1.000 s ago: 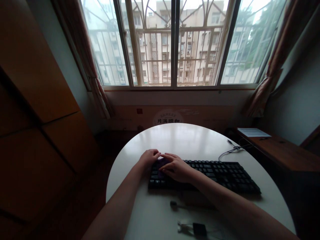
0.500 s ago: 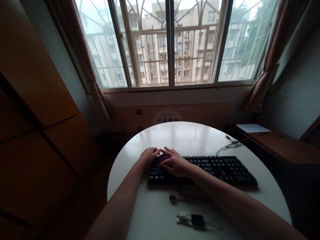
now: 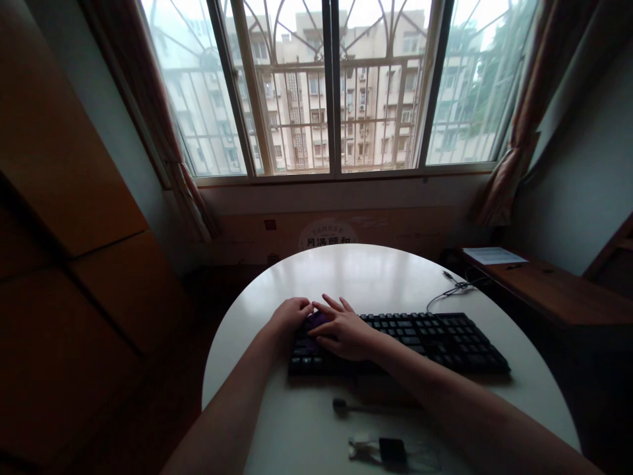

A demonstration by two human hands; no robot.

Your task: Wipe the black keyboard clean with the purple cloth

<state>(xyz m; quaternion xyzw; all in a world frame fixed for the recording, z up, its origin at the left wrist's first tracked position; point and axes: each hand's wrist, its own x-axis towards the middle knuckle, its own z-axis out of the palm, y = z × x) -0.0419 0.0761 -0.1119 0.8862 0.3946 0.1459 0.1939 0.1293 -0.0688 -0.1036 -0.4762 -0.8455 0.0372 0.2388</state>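
Observation:
A black keyboard (image 3: 410, 330) lies across the white round table. Over its left end, a soft-looking purple piece (image 3: 316, 321) rests on the keys, partly covered by my hands; its kind cannot be made out. My left hand (image 3: 291, 313) is curled at the keyboard's far left corner, beside the purple piece, and what its fingers close on is hidden. Above the same keys, my right hand (image 3: 345, 331) has its fingers spread, the lower ones over the purple piece. One right fingertip comes close to the left hand.
Nearer me lie a dark-headed brush-like tool (image 3: 340, 406) and a black-bodied tool with wire loops (image 3: 392, 451). A cable (image 3: 452, 288) lies behind the keyboard. On the right, a brown desk (image 3: 544, 284) holds white paper (image 3: 496, 256). A wooden cabinet (image 3: 109, 284) stands left.
The fingers of my right hand have spread and lifted somewhat. My left hand stays curled at the keyboard corner. The whole view has shifted slightly.

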